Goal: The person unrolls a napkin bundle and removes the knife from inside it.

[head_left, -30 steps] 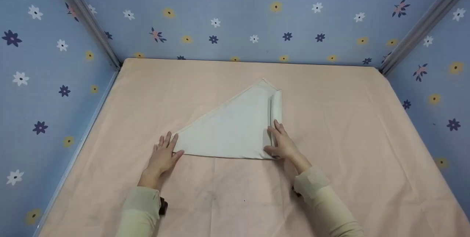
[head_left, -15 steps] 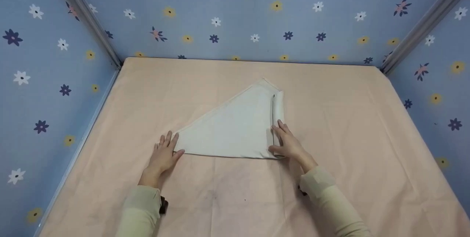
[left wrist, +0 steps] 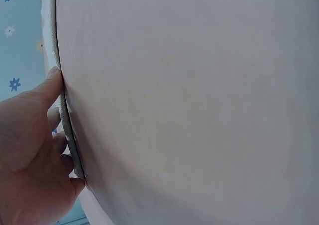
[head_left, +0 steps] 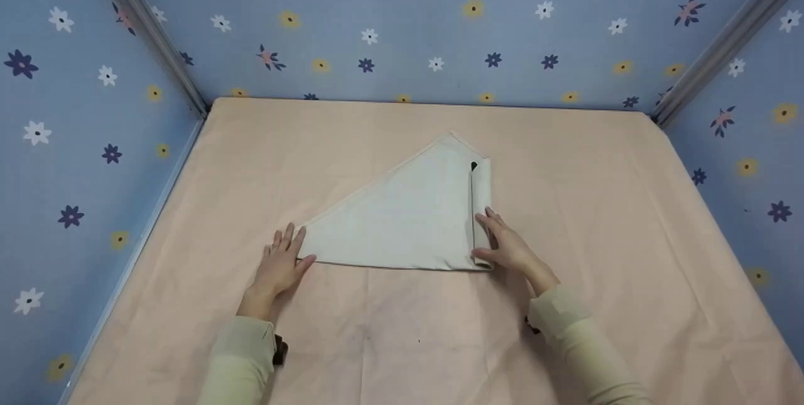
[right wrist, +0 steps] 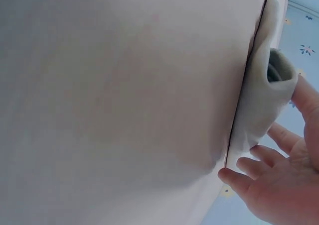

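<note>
A pale, near-white cloth (head_left: pixel 389 216) lies on the table, tapering to the left, with its right edge rolled into a narrow tube (head_left: pixel 482 188). My left hand (head_left: pixel 276 270) rests on the cloth's left corner with its fingers spread. In the left wrist view, its thumb and fingertips meet the cloth's thin edge (left wrist: pixel 65 118). At the near end of the tube, my right hand (head_left: pixel 512 251) holds the roll between thumb and fingers. The right wrist view looks into the roll's open end (right wrist: pixel 281 70), with layers inside; the thumb touches its top and the fingers reach along its side.
A peach cover (head_left: pixel 389 329) with light creases spreads over the table. Blue flower-patterned panels (head_left: pixel 402 34) stand at the back and both sides, with grey posts (head_left: pixel 157 34) at the rear corners.
My right hand has shifted a little to the right with the rolled edge, and a dark opening now shows at the tube's far end. My left hand has stayed in place.
</note>
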Tool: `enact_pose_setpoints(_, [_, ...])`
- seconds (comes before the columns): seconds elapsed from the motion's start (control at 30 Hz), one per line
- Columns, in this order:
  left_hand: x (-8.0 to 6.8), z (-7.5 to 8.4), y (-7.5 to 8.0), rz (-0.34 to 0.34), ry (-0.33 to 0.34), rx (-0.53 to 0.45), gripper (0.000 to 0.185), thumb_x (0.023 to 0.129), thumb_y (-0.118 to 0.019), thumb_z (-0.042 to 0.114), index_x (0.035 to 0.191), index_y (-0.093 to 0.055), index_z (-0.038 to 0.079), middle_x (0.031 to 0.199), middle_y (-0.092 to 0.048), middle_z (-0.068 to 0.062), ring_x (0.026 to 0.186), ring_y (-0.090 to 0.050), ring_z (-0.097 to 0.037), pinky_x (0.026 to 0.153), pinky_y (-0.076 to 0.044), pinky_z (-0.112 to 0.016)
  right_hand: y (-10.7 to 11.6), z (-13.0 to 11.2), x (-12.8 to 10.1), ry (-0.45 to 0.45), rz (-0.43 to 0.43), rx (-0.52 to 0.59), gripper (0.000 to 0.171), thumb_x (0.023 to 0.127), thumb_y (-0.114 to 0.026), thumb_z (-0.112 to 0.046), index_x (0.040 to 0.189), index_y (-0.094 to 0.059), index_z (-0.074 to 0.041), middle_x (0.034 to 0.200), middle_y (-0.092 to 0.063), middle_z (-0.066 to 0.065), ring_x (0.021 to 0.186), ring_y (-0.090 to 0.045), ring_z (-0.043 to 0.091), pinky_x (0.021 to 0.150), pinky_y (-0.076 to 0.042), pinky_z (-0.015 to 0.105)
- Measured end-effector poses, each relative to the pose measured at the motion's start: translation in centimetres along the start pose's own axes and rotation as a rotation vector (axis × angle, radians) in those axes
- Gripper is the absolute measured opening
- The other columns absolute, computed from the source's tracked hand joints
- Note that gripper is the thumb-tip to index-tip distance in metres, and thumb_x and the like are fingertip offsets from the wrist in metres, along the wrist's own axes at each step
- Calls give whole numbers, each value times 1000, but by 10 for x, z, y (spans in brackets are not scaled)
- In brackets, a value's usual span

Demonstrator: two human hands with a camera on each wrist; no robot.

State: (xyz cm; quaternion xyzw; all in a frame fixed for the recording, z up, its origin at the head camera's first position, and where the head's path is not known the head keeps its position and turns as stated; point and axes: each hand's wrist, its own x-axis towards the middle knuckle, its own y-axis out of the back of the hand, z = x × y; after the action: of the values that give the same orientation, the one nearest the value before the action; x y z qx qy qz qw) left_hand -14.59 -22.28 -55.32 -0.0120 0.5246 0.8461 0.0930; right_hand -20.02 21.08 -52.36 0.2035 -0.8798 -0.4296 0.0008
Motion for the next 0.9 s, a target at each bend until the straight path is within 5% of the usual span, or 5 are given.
enact_pose_setpoints(0.9, [0,1,0,-7,24,-12,64,93,-44,34,140,-19,0,144,-7,-25,129,-1,-45,100,-4,-60,14,24,-14,58,-11,17,75,81,-65,-28,139,-26,-4,144,-17,19,130,-17,36,104,-16,47])
